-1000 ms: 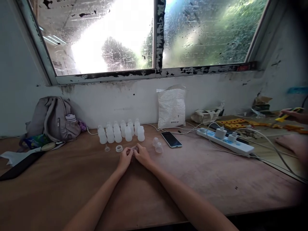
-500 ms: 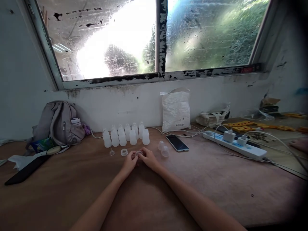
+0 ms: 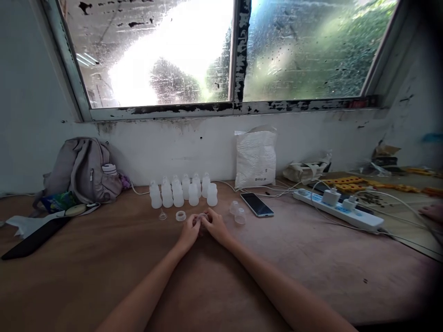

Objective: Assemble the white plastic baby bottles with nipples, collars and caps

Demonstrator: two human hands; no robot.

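Observation:
My left hand (image 3: 190, 229) and my right hand (image 3: 215, 226) meet over the table, fingers pinched around a small translucent bottle collar ring (image 3: 201, 216). Fingers cover most of it, so I cannot tell whether a teat sits inside. Just left of my left hand lies another collar ring (image 3: 180, 216), and beyond that a clear bottle teat (image 3: 162, 215) stands on its flange. Behind them several milky baby bottles (image 3: 178, 196) stand upright in rows, many with clear tops. To the right of my right hand are two clear domed caps (image 3: 240, 216).
A phone (image 3: 256, 204) lies right of the caps, with a white plastic bag (image 3: 256, 157) behind. A power strip (image 3: 337, 210) with cables stretches along the right. At left are a grey backpack (image 3: 83, 170) and a black flat item (image 3: 36, 237). A co-worker's hand (image 3: 432, 212) shows at the right edge.
The view has swung slightly left, so things sit further right in it. My hands stay together on the collar ring, with small finger movements. The co-worker's screwdriver has left view.

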